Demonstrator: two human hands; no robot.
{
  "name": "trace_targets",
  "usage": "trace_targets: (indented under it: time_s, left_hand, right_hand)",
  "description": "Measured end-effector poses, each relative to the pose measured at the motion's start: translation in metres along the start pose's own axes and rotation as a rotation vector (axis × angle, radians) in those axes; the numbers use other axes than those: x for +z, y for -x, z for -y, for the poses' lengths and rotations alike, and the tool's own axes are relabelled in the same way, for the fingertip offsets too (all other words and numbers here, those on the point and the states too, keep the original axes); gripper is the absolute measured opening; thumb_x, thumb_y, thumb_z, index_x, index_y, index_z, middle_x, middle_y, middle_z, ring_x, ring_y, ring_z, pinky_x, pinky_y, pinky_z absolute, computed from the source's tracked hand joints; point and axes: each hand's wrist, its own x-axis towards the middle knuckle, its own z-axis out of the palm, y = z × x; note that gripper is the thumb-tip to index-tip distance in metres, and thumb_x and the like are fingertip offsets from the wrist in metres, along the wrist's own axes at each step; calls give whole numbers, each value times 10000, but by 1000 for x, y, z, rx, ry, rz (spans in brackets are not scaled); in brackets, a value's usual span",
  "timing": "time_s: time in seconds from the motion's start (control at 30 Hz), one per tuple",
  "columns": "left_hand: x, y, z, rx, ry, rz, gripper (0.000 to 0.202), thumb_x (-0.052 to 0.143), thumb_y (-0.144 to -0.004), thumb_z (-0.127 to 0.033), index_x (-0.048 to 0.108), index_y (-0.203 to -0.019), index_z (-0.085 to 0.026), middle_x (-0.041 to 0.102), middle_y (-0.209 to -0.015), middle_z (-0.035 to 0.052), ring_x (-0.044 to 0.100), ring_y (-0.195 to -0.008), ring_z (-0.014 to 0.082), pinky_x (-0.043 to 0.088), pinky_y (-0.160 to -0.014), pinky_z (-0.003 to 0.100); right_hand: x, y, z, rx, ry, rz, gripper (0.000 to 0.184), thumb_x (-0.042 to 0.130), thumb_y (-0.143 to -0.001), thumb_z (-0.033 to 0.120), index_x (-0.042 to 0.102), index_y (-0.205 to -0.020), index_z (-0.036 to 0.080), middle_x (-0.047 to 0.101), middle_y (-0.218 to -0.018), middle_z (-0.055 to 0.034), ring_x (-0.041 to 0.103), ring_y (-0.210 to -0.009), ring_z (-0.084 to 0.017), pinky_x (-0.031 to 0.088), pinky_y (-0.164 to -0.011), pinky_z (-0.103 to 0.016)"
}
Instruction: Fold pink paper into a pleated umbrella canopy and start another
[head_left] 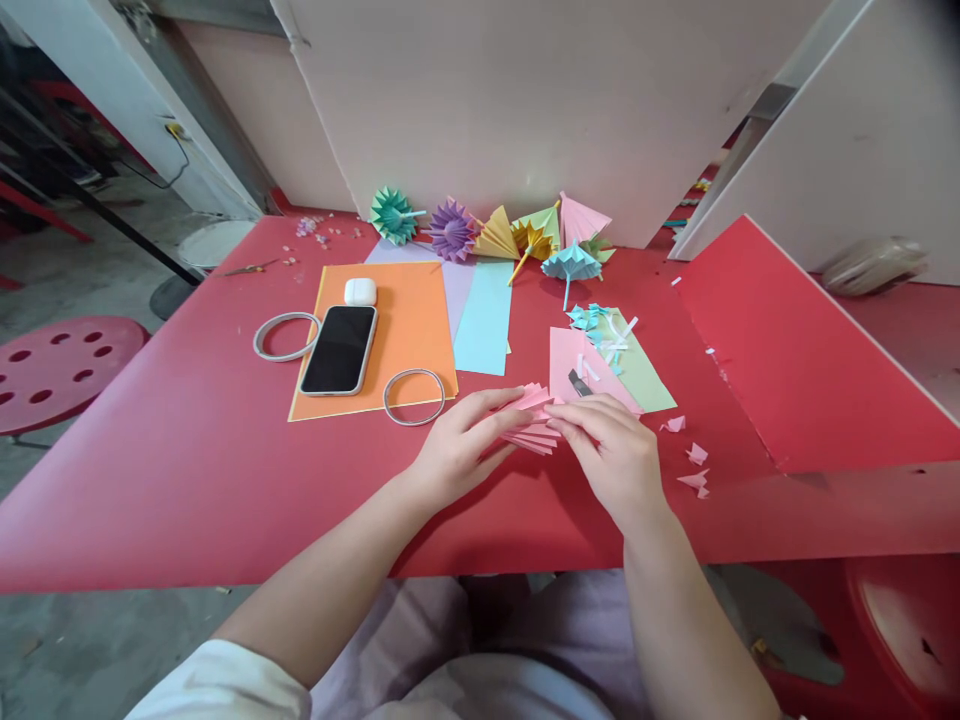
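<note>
Between my two hands is a pleated pink paper piece (534,436), its folds fanned out over the near part of the table. My left hand (469,440) grips its left side with the fingers laid along the pleats. On the right, my right hand (611,445) pinches the paper's right end between thumb and fingers. Just beyond my right hand lies a flat pink sheet (564,350), with a small dark-grey metal piece (579,383) on it, partly covered by my fingers. Pink paper scraps (696,454) lie to the right of that hand.
Folded paper umbrellas (452,230) line the wall at the back. On an orange sheet (405,320) lie a phone (339,350) and a white earbud case (361,292). Two rings of tape or bangles (414,374) flank the phone. A red board (817,370) slants up at the right.
</note>
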Motion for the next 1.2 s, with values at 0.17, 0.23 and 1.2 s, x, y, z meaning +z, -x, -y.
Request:
trace_targets:
  time_s: [0.17,0.23,1.2]
  left_hand:
    - [-6,-2,-7,-78,131,78,459,492,-812,-80,512,-1243,-237,481,-1338,119,496,-1221,245,467,-991,416]
    - [-6,-3,-8,-117,149,51,397,472,-826,-90,564,-1186,-228,500,-1311,120,514,-1198,248,473,-980,421]
    - [2,-7,-5,-5,-187,-109,61,575,-832,-145,626,-821,-176,599,-843,59,574,-862,182,496,-741,332]
  right_hand:
    - [0,-2,3,-55,158,-28,194,523,-854,91,652,-891,232,648,-810,-28,577,-774,-159,494,-743,-320]
    - [0,-2,5,-66,196,-1,185,516,-858,98,646,-882,227,632,-802,-32,561,-773,-163,485,-734,-318]
    - [14,0,6,-119,201,10,132,563,-849,142,599,-739,205,622,-736,-26,531,-754,-162,485,-722,-322]
